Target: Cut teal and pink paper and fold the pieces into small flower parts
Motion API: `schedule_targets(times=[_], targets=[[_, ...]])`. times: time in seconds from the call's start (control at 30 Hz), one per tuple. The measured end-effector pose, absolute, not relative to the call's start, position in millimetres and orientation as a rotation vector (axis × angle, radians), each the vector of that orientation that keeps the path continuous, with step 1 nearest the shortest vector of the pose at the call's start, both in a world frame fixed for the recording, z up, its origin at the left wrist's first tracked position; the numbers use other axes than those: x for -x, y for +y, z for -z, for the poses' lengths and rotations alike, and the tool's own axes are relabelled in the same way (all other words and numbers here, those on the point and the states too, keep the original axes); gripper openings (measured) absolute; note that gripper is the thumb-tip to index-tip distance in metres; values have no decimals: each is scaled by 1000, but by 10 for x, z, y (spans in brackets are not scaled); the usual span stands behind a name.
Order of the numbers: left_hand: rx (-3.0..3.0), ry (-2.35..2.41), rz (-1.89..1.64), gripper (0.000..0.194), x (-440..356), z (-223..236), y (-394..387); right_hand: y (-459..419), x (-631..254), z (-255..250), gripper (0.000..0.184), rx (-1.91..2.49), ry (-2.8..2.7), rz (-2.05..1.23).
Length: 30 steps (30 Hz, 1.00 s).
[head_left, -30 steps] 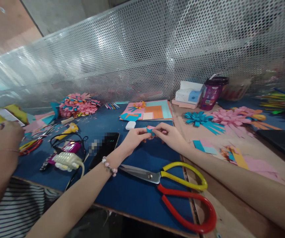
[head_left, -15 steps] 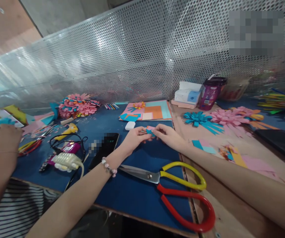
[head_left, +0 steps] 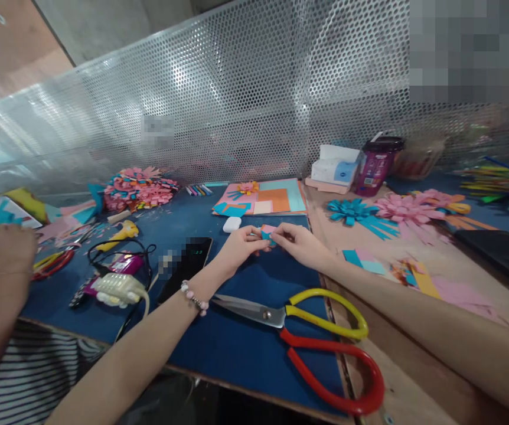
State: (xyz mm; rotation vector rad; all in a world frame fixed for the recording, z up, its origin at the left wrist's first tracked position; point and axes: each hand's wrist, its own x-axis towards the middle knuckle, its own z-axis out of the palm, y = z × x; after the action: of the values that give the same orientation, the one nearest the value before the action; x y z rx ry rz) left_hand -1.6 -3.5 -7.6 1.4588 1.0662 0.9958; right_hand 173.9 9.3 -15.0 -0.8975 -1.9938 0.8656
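Note:
Between my two hands is a small bundle of blue, pink and orange paper [head_left: 267, 231]. My left hand [head_left: 242, 248] pinches it from the left side, and a beaded bracelet circles that wrist. From the right, my right hand [head_left: 297, 241] grips the same paper with thumb and fingertips. Some fingertips are hidden behind the bundle. Large scissors [head_left: 276, 316] with one yellow and one red handle lie just below my hands, blades toward the left. A white earbud case [head_left: 232, 224] rests close to my left hand.
A stack of coloured paper [head_left: 274, 198] lies beyond my hands. Finished paper flowers [head_left: 398, 212] and a purple cup [head_left: 376, 168] are at right. A phone [head_left: 188, 265], a charger with cables [head_left: 119, 286] and a co-worker's hand [head_left: 6, 251] are at left.
My hands stay almost in place; the right hand has shifted very slightly on the paper. At left, the co-worker's hand has moved a little and more blue paper shows above it.

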Motion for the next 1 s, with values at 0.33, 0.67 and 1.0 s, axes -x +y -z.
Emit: schedule_targets(times=[0.33, 0.67, 1.0], targets=[[-1481, 1059, -996, 19, 14, 59, -51, 90, -1734, 147, 26, 900, -1952, -905], [-1437, 1066, -1017, 22, 23, 103, -16, 121, -1734, 183, 25, 902, -1948, -812], [-1496, 1087, -1038, 24, 21, 98, -3, 112, -1731, 166, 25, 905, -1938, -877]])
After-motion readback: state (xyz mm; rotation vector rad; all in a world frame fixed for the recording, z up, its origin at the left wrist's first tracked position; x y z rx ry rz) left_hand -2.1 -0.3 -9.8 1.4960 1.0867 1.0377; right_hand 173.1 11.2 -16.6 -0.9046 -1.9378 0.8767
